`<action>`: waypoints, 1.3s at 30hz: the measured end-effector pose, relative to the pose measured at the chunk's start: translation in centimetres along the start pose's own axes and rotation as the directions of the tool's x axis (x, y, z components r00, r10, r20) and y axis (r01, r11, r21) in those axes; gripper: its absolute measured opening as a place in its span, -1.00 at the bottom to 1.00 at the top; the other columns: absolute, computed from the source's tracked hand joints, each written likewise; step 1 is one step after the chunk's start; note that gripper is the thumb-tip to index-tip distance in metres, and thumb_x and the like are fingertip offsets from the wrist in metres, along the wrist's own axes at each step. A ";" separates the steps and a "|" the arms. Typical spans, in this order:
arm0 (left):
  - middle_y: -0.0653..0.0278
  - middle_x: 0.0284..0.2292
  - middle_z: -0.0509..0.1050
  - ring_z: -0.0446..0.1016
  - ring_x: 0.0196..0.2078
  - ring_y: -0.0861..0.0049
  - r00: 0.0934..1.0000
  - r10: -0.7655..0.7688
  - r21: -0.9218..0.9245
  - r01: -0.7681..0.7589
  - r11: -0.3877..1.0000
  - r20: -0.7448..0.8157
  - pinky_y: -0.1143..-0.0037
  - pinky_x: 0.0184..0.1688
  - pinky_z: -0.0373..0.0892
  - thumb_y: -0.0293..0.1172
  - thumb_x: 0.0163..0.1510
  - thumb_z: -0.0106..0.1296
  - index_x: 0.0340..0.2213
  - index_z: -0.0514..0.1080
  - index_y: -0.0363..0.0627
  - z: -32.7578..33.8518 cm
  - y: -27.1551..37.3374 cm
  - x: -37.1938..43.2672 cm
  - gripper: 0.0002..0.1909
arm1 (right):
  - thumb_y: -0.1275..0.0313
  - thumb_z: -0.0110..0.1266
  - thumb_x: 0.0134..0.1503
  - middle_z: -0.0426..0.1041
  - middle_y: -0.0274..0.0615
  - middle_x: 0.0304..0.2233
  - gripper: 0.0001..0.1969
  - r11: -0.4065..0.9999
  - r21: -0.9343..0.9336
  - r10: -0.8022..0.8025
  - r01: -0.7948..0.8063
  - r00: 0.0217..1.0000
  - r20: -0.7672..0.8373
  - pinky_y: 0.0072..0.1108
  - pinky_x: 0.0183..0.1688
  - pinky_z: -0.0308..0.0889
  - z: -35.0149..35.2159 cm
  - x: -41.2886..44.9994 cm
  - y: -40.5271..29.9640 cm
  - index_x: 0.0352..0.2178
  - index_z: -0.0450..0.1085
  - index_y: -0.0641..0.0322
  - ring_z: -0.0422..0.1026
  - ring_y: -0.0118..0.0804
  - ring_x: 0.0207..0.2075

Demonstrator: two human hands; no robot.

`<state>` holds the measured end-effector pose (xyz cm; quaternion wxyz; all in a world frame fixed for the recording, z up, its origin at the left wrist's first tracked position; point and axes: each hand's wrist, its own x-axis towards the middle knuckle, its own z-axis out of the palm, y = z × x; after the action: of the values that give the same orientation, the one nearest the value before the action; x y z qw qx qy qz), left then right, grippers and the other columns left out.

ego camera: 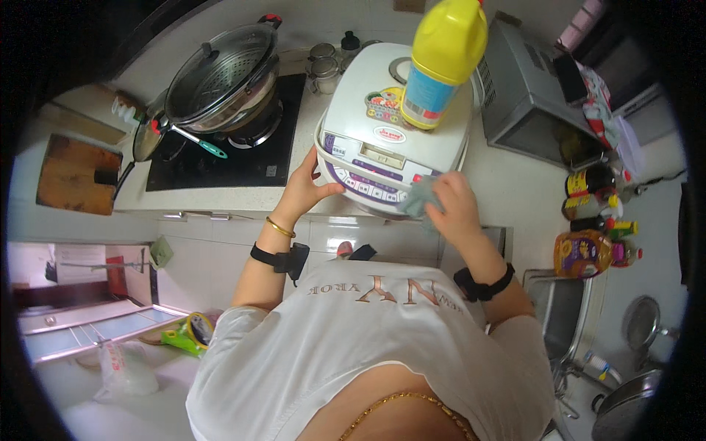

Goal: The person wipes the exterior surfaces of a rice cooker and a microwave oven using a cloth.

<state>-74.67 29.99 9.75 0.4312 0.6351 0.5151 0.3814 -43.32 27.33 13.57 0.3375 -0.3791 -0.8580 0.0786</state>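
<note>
A white rice cooker (353,132) with a purple button panel stands at the counter's front edge. My left hand (306,187) rests against its left front side, thumb near the panel and the other fingers partly hidden behind the side. In my right hand (455,206) is a grey-green cloth (420,197), pressed on the right end of the button panel. A yellow plastic bottle (449,44) with a blue label stands on the cooker's lid. The cooker's white carrying handle (361,170) lies across its front.
To the left, a steamer pot with a glass lid (220,77) sits on a black cooktop (220,171). A microwave oven (540,105) stands at the right. Several sauce and oil bottles (584,253) line the right counter beside a sink (562,320). Glass jars (325,69) stand behind the cooker.
</note>
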 end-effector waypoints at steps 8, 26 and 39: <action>0.04 0.04 0.28 0.26 0.10 0.23 1.000 0.001 0.075 -0.001 0.997 0.002 0.32 0.05 0.28 -0.02 -0.38 0.35 0.19 -0.07 -0.09 -0.1 1.3 0.0 0.17 | 0.66 -0.08 -0.09 0.31 -0.10 -0.35 -0.73 0.860 0.425 0.439 -0.283 0.834 -0.333 -0.56 -0.13 0.23 1.1 -1.1 8.2 -0.27 0.30 0.40 0.34 -0.22 -0.29; -0.03 -0.01 0.34 0.32 0.05 0.15 0.997 0.070 0.091 -0.069 0.993 -0.011 0.33 0.05 0.25 -0.09 -0.30 0.33 0.20 -0.08 0.01 -0.2 0.7 -0.2 0.10 | 0.64 -0.10 0.01 0.30 -0.15 -0.31 -0.82 0.740 0.508 0.663 -0.441 0.604 -0.442 -0.54 -0.08 0.18 4.5 -0.1 10.7 -0.29 0.21 0.38 0.28 -0.30 -0.24; -0.05 0.01 0.31 0.33 0.03 0.13 0.999 0.032 0.122 -0.034 0.992 0.021 0.38 0.02 0.28 -0.11 -0.29 0.32 0.20 -0.12 0.01 -0.6 1.2 -0.8 0.11 | 0.63 -0.17 0.11 0.31 -0.07 -0.06 -0.62 0.415 0.796 0.861 -0.440 0.473 -0.188 -0.49 -0.04 0.23 3.6 0.0 6.6 0.00 0.15 0.44 0.32 -0.24 -0.10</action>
<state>-75.01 29.16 11.06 0.3899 0.6723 0.5228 0.3501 -41.69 32.37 8.30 0.6238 -0.5599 -0.3865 0.3846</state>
